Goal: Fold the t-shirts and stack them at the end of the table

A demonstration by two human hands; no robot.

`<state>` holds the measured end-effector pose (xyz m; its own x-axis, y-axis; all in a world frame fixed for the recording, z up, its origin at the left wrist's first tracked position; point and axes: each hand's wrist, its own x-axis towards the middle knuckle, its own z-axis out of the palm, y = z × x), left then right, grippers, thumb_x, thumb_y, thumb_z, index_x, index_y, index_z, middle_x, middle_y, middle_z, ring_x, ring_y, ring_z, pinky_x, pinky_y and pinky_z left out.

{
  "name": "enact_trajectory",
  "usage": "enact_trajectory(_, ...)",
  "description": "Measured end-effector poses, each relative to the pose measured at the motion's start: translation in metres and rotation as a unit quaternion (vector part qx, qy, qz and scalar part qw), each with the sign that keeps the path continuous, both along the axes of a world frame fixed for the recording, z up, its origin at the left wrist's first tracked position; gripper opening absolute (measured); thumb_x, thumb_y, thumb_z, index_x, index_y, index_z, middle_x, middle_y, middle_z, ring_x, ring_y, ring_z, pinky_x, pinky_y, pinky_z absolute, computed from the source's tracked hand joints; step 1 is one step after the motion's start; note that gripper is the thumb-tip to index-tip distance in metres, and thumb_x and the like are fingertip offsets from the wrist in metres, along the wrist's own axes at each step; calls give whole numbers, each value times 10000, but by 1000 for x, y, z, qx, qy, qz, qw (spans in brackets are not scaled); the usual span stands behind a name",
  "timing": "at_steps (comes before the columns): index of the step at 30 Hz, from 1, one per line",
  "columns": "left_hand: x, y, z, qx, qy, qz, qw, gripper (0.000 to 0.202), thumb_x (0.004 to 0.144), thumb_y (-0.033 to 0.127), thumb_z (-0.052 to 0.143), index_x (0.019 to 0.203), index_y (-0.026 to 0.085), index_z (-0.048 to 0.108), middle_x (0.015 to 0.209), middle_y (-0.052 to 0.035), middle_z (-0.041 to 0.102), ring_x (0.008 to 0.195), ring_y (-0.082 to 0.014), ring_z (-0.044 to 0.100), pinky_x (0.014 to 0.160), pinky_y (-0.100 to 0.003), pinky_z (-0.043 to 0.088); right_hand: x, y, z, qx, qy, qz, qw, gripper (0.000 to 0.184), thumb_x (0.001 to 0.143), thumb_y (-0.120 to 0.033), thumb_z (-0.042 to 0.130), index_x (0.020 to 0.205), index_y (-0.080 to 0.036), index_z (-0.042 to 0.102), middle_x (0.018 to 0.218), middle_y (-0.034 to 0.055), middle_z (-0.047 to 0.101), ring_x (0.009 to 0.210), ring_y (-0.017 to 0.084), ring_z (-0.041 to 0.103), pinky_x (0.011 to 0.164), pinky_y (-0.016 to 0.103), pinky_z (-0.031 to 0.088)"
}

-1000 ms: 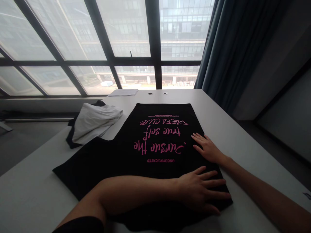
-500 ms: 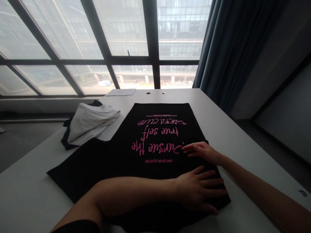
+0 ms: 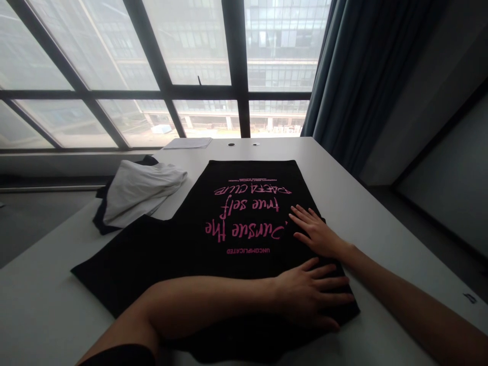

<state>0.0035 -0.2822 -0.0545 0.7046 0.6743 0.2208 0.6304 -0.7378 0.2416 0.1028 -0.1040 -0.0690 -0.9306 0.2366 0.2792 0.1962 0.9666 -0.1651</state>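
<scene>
- My left grip (image 3: 307, 293) is spread wide, palm down on the black shirt (image 3: 190, 249), closed on nothing; that forearm crosses over the near part of the cloth.
- My right grip (image 3: 316, 234) is wide too, fingers fanned over the shirt's right edge, just beyond the left one.
- The shirt lies flat on the white worktop (image 3: 385, 254), its pink lettering (image 3: 251, 231) upside down to me.
- Left of it sits a crumpled pale cloth (image 3: 145, 190), with papers (image 3: 186, 143) farther back.
</scene>
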Motion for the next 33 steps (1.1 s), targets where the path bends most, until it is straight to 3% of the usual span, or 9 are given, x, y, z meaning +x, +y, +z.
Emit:
enact_trajectory(4, -4, 9, 13, -23, -35, -19, 999, 535, 988, 479, 550, 1438, 190, 525, 1554, -75, 453, 1466, -291, 357, 1206, -438, 286, 1, 1, 1, 29, 12, -2, 1000, 610, 1029, -370, 444, 1595, -267, 241, 1651, 60, 252, 1538, 258, 152, 1230, 574, 198)
enact_trajectory(7, -15, 22, 28, -41, -58, 5, 997, 330, 1002, 422, 542, 1185, 189, 686, 1291, -73, 681, 1228, -233, 614, 1065, -319, 451, 1, 3, 2, 45, 29, 1, 999, 598, 1025, -339, 447, 1589, -251, 270, 1644, 65, 271, 1533, 259, 179, 1232, 560, 201)
enact_trajectory(11, -34, 38, 39, -3, -38, 223, 974, 314, 1018, 319, 467, 832, 183, 680, 878, -59, 729, 846, -208, 696, 870, -340, 516, 1, 6, 6, 58, 76, -35, 995, 559, 1019, -282, 418, 1569, -224, 336, 1628, 79, 308, 1523, 257, 223, 1239, 533, 196)
enact_trajectory(15, -47, 45, 28, 46, -38, 367, 928, 244, 1020, 259, 423, 1008, 178, 653, 1075, -82, 705, 1043, -222, 655, 970, -375, 477, 4, 8, 8, 74, 84, -78, 991, 603, 1000, -273, 449, 1584, -243, 302, 1653, 79, 218, 1528, 303, 188, 1236, 591, 108)
enact_trajectory(19, -51, 47, -2, 43, 6, 359, 932, 483, 1029, 383, 422, 1434, 124, 465, 1557, -143, 425, 1469, -289, 327, 1200, -483, 255, 5, 11, 0, 86, 58, -103, 989, 627, 999, -316, 472, 1591, -266, 272, 1667, 83, 155, 1536, 306, 150, 1222, 616, 86)
enact_trajectory(24, -52, 49, -27, -13, 39, 349, 936, 689, 1032, 547, 328, 1551, 94, 316, 1654, -143, 221, 1535, -313, 151, 1225, -540, 176, 5, 14, -4, 52, 50, -97, 993, 574, 991, -341, 478, 1547, -231, 382, 1651, 107, 235, 1531, 312, 180, 1220, 612, 113)
enact_trajectory(27, -52, 50, -28, -16, 41, 353, 935, 696, 1033, 543, 317, 1565, 94, 292, 1656, -139, 212, 1537, -314, 144, 1227, -556, 155, 5, 10, 3, -29, 129, -90, 987, 460, 996, -355, 471, 1429, -219, 546, 1576, 110, 418, 1487, 304, 316, 1222, 573, 198)
enact_trajectory(29, -52, 50, -27, -17, 41, 355, 934, 702, 1033, 545, 307, 1569, 93, 280, 1657, -140, 208, 1537, -311, 144, 1224, -579, 141, 5, 6, 8, -145, 216, -95, 961, 373, 1009, -399, 454, 1268, -233, 665, 1439, 103, 581, 1385, 291, 476, 1179, 530, 335)
enact_trajectory(33, -52, 50, -27, -19, 44, 357, 933, 713, 1029, 560, 301, 1571, 98, 276, 1662, -143, 182, 1542, -307, 124, 1221, -591, 131, 1, 7, 6, -458, 285, -70, 839, 447, 1022, -526, 383, 1115, -230, 705, 1201, 103, 713, 1142, 279, 660, 964, 495, 556)
